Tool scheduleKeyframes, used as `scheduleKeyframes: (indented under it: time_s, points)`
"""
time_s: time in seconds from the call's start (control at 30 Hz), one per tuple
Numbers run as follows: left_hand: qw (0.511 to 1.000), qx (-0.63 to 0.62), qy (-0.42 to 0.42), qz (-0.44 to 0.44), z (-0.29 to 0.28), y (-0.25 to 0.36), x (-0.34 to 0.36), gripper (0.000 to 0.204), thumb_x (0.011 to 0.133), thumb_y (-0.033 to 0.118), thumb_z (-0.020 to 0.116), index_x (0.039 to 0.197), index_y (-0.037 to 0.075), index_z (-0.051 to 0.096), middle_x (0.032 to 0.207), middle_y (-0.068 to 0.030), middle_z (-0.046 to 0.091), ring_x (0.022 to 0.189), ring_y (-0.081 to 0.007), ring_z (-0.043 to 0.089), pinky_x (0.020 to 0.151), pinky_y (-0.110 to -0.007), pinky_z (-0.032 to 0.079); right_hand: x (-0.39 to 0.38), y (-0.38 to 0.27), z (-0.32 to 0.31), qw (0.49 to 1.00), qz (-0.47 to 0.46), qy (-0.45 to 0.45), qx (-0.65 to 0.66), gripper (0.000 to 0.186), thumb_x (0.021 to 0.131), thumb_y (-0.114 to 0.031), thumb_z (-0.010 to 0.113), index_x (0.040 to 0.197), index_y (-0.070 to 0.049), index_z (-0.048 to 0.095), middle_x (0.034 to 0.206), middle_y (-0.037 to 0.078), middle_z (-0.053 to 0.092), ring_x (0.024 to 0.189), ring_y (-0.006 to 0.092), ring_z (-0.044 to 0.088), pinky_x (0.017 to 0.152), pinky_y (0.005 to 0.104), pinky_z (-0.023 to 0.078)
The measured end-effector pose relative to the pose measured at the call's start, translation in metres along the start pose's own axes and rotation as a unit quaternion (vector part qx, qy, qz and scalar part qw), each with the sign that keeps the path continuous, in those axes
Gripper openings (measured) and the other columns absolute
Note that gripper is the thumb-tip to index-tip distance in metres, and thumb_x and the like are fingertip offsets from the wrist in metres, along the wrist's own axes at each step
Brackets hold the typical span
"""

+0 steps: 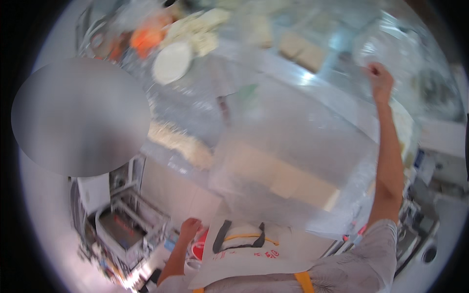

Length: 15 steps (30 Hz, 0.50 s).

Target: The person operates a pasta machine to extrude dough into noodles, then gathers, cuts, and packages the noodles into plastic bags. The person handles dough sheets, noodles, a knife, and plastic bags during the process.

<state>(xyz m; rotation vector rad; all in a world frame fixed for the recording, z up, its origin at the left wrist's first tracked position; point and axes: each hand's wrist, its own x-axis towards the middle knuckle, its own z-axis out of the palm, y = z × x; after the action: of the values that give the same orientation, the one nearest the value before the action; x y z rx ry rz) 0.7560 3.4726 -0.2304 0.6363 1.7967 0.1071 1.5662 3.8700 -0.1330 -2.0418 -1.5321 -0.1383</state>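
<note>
My right hand (380, 82) is raised at the far right of the work surface, fingers curled closed, at crumpled clear plastic (391, 46); what it grips is unclear. My left hand (189, 227) is low by my apron (244, 259), beside a red container (198, 249), its fingers blurred. Before me a translucent plastic sheet (288, 122) covers pale tan rectangular slabs (303, 183). A long pale, floury pile (178, 144) lies to its left on the plastic-covered table (183, 102).
At the back are a white round disc (172, 62), pale folded sheets (205, 29), orange items (145, 40) and tan blocks (300, 51). A metal frame rack (122, 227) stands at lower left. A blurred oval hides much of the left side.
</note>
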Motion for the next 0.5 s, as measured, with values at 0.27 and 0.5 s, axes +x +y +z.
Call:
scheduleKeyframes:
  time_s: [0.27,0.5]
  points:
    - [1.0,-0.01,-0.016,-0.003,-0.001,0.039,-0.022,0.016,0.099,0.013,0.064,0.107,-0.001,0.07,0.09,-0.0111,0.075,0.077,-0.0191,0.074,0.069,-0.031,0.06,-0.022,-0.024,-0.042,0.995,0.035,-0.017,0.091,0.017,0.087,-0.023,0.08,0.098,-0.009,0.08,0.092,0.009,0.075,0.083,0.0244,0.069,0.079,0.0342,0.054]
    - [0.989,0.042,-0.014,0.144,0.046,0.175,-0.072,0.014,0.099,0.013,0.068,0.106,0.0,0.071,0.088,-0.0056,0.073,0.076,-0.0119,0.069,0.068,-0.027,0.055,-0.103,-0.057,-0.03,0.993,0.023,-0.059,0.102,0.016,0.078,-0.019,0.084,0.084,-0.009,0.073,0.091,0.007,0.071,0.086,0.0295,0.065,0.078,0.0415,0.051]
